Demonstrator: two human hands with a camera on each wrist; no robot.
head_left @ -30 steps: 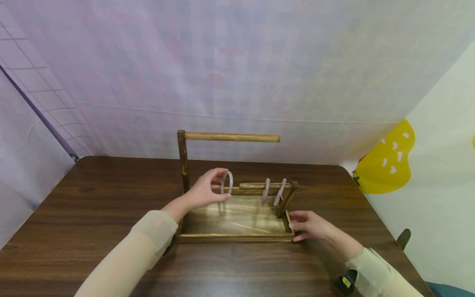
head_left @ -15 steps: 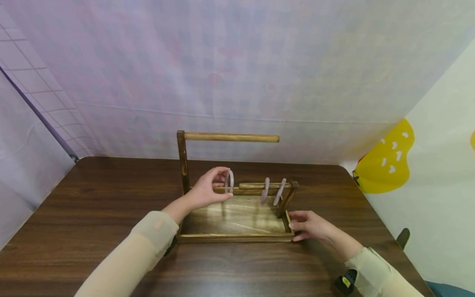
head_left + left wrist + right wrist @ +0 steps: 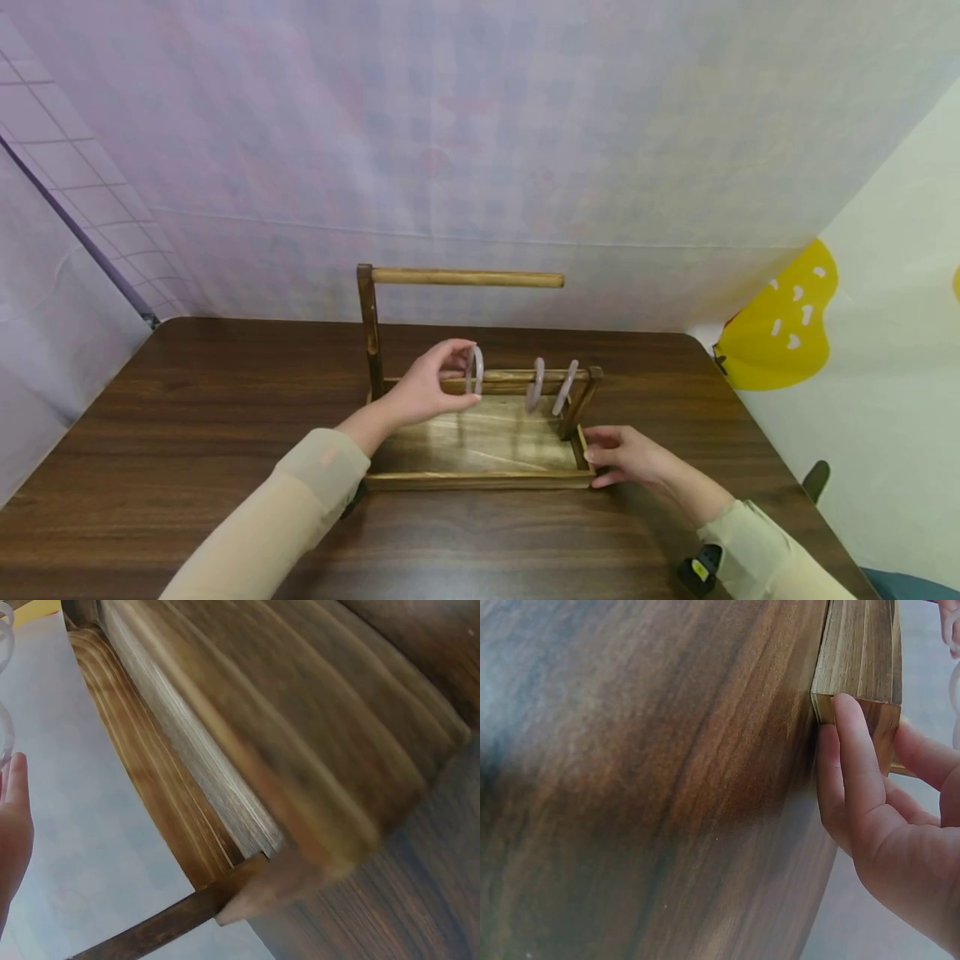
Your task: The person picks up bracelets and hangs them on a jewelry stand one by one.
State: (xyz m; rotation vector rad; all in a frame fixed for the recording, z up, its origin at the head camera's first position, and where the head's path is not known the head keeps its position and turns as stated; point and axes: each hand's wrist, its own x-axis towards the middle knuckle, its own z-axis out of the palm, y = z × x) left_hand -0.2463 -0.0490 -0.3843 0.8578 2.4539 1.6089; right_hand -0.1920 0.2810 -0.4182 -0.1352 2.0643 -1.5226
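My left hand pinches a pale, translucent bangle upright between thumb and fingertips. That bangle stands at the free left end of the stand's lower bar; whether the bar passes through it, I cannot tell. Two similar bangles, one nearer and one by the post, hang on this bar. My right hand holds the right end of the wooden stand's tray, its fingers against the end wall in the right wrist view. At the left wrist view's edge only part of the left hand shows.
A taller post at the stand's left carries a bare upper bar above the left hand. The stand rests on a dark brown table. A patterned cloth hangs behind it.
My left hand has moved slightly right with the bangle, bringing it to the lower bar's free end. The right hand, the stand and the two hanging bangles have stayed in place.
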